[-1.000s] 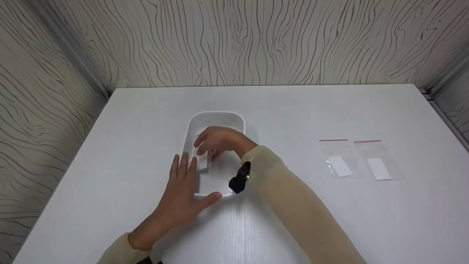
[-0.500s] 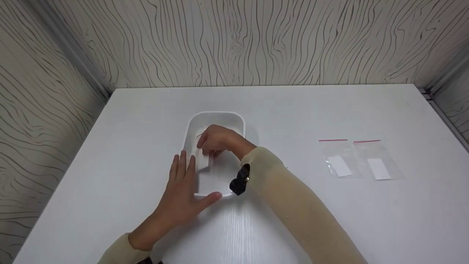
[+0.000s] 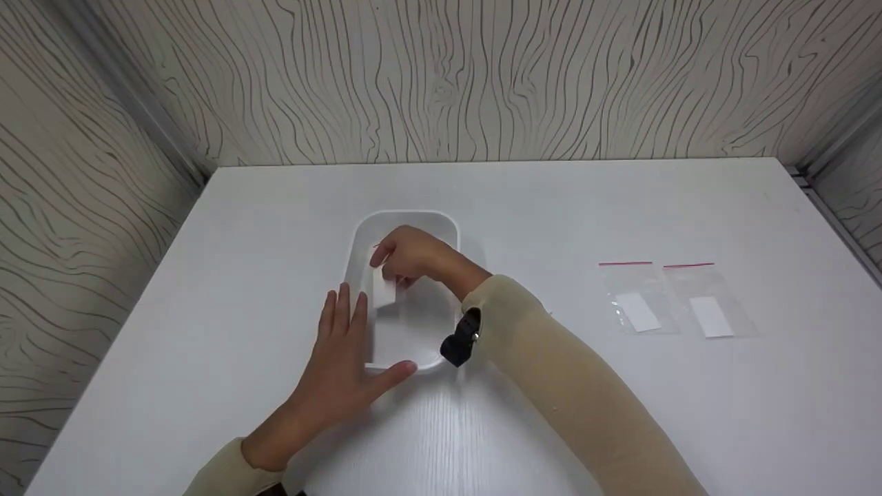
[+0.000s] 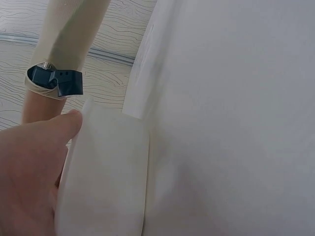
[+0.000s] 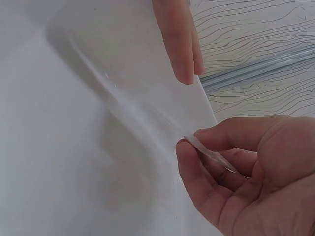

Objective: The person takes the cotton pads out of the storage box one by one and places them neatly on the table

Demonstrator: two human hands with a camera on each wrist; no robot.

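A white rounded container (image 3: 406,212) stands on the table, left of centre in the head view. My left hand (image 3: 339,375) lies along its near left corner, fingers straight and thumb stretched along the near rim. In the left wrist view, that thumb touches the container's pale wall (image 4: 108,172). Reaching into the container, my right hand (image 3: 417,255) pinches a clear zip bag with a white label (image 3: 384,289). The right wrist view shows the bag's folded plastic (image 5: 209,153) between thumb and index finger. Part of the bag is hidden behind the right hand.
Two more clear zip bags, the left one (image 3: 635,303) and the right one (image 3: 711,306), lie flat on the white table (image 3: 537,207) at the right. Each has a red strip and a white label. A wood-patterned wall (image 3: 441,83) rises behind the table.
My right hand has moved slightly away from me, its fingers curling in more, and the bag has shifted the same way. My left hand and the container stay in place.
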